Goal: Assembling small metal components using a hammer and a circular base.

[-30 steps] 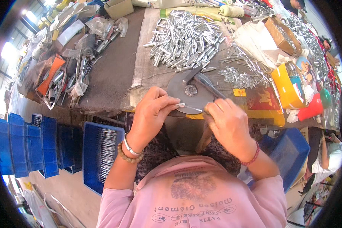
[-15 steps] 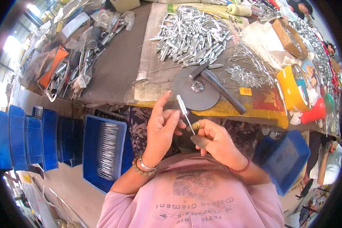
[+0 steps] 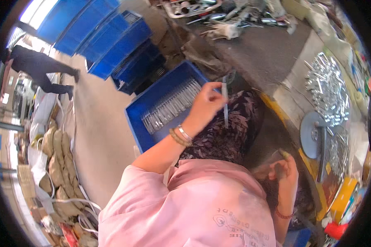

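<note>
My left hand [image 3: 208, 105] pinches a slim metal rod with a thicker silver end [image 3: 225, 103] between thumb and fingers. The rod hangs above my patterned trousers, at the right rim of a blue plastic bin [image 3: 132, 119]. Inside the bin, similar silver rods [image 3: 173, 105] lie side by side in a row. My right hand [image 3: 286, 173] is apart from it at the right, near the table's edge, with fingers curled and a yellowish wrap on one fingertip. Blur hides what it holds.
Stacked blue bins [image 3: 99, 33] stand at upper left. A hammer [image 3: 322, 152] lies on a round grey disc [image 3: 309, 133] on the table, beside a heap of silver metal pieces [image 3: 327, 90]. Filled sacks [image 3: 55, 156] line the floor at left, and a person in dark clothes [image 3: 39, 68] is beyond.
The view has swung left. The rod has passed from my right hand to my left, which has carried it over beside the blue bin. My right hand has drawn apart from my left.
</note>
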